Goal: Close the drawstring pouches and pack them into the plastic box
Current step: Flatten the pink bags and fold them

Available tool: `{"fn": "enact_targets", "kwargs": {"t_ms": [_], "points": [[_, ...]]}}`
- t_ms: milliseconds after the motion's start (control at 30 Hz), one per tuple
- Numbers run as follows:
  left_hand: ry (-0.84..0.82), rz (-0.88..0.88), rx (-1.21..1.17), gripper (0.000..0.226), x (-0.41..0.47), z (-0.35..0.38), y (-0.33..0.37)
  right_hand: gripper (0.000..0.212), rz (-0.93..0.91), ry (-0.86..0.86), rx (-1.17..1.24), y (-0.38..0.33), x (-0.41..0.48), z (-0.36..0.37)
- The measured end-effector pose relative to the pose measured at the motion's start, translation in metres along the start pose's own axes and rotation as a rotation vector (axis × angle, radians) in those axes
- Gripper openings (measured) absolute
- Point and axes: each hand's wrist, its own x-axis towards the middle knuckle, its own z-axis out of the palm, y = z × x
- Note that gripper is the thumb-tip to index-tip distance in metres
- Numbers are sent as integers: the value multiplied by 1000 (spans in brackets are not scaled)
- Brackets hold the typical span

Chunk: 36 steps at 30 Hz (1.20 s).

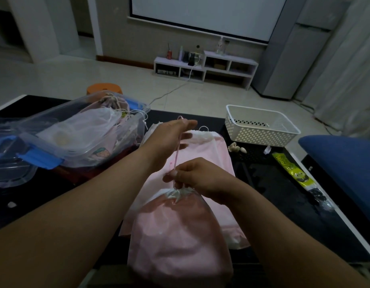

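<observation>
Pinching with right hand (192, 179), fingers curled tight on the gathered neck of the pink pouch (180, 235). Neck drawn nearly shut. Pouch body lying on the table (273, 183) toward the wearer, long axis near-to-far, mouth at the far end.

Drawstring (176, 154) running taut from the neck straight away to left hand (171, 134), which is stretched forward with fingers extended and blurred. Cannot tell whether the cord is pinched there or merely hooked.

Judged step: cinching; packing not yet begun.

Lying flat beneath: second pouch (213, 150), paler, mouth also at the far end, closure not determinable.

Plastic box (86, 132) standing left of and beyond the held pouch, nearer the left hand, already heaped with pouches up to the rim. Lid (11, 163) off, resting at the box's near-left.

Judged route: leftward and away, lifting over the box's near wall; little spare room inside.

To the right, well apart: white basket (261, 129), yellow packet (292, 169) near the table edge. No obstruction noted between pouch and box.
</observation>
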Motion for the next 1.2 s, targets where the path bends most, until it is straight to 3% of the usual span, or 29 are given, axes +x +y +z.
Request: {"fn": "enact_targets", "kwargs": {"t_ms": [133,233,300,433,533,600,700,833,967,1133,1200], "points": [[-209,-225,118,57,-15,2,1,25,8,88,126,8,3,-9],[-200,-156,424,77,-27,-3,-14,29,70,117,203,12,2,-15],[-136,-81,580,66,-35,-2,-17,27,89,118,229,14,1,-18],[-72,-21,624,32,-46,-4,-19,25,94,102,270,13,2,-18],[-71,-26,688,24,-53,-9,-16,24,76,153,273,13,3,-17],[-114,-76,661,26,-56,-9,-16,23,34,187,225,11,2,-16],[-177,-264,384,25,-56,-13,-14,21,-6,200,202,9,0,-13],[-211,-366,205,23,-56,-17,-13,5,-8,206,239,6,-2,-12],[-154,-312,267,15,-55,-14,-18,8,-8,228,140,5,-3,-14],[-143,-143,280,8,-57,-12,-23,13,13,243,184,6,-1,-17],[-138,-81,304,7,-58,-11,-25,5,37,239,200,7,-2,-19]]}}
